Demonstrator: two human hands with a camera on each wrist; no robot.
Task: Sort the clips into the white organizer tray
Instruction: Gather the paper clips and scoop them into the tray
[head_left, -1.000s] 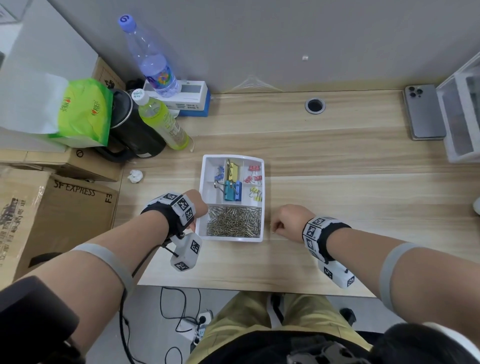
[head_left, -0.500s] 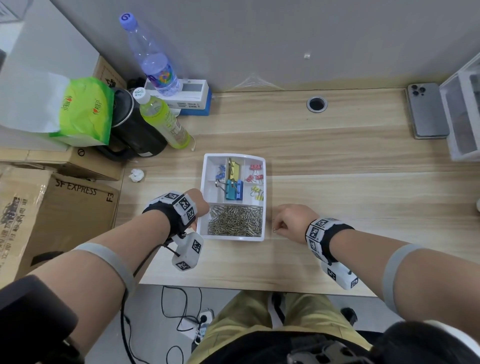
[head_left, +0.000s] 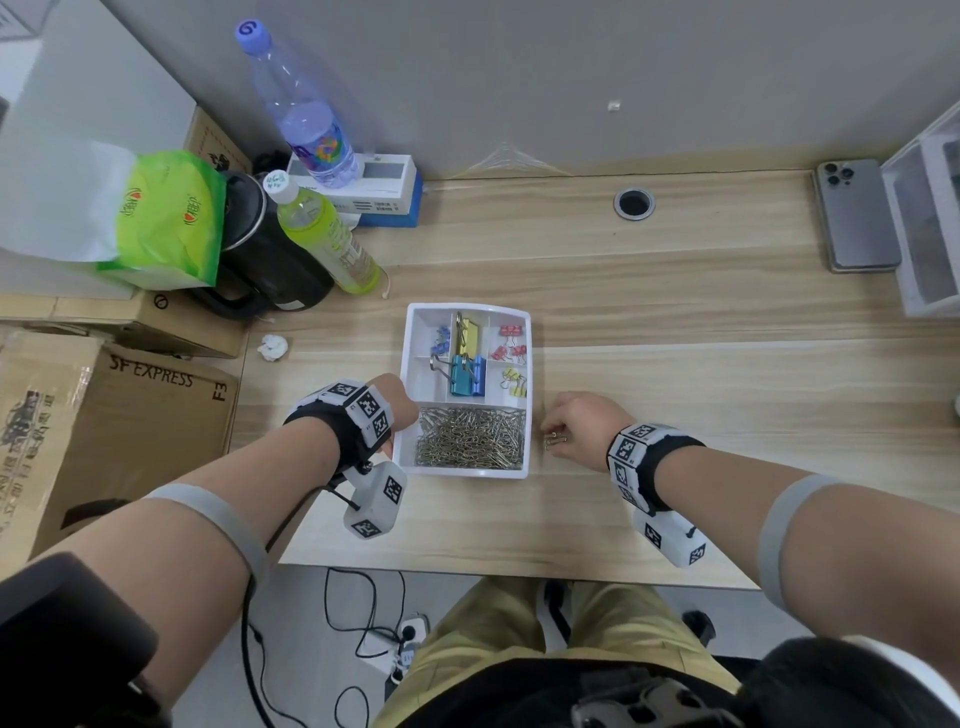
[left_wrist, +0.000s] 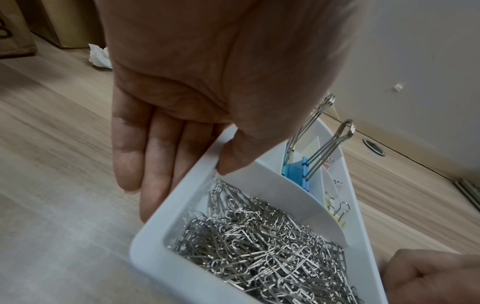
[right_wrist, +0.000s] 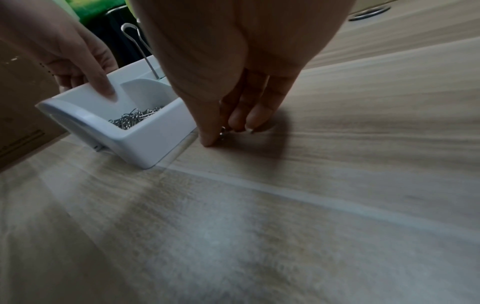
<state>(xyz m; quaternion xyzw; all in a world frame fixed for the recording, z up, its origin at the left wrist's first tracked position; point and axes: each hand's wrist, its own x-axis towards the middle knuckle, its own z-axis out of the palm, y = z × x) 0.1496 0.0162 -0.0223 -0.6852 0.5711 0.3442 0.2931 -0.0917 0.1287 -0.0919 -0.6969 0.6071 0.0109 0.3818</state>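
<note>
Right hand pinching small silver paper clips on wooden surface, frame centre; white plastic organizer tray lying just left. Left hand gripping tray's left wall.

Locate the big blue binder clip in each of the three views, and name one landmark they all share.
Head: blue binder clip sits in the tray's middle compartment, just beyond the paper clips.
Left wrist: right of centre, wire handles sticking up.
Right wrist: body hidden; only a wire handle, likely its own, shows above the rim.
Shared landmark: white organizer tray.
</note>
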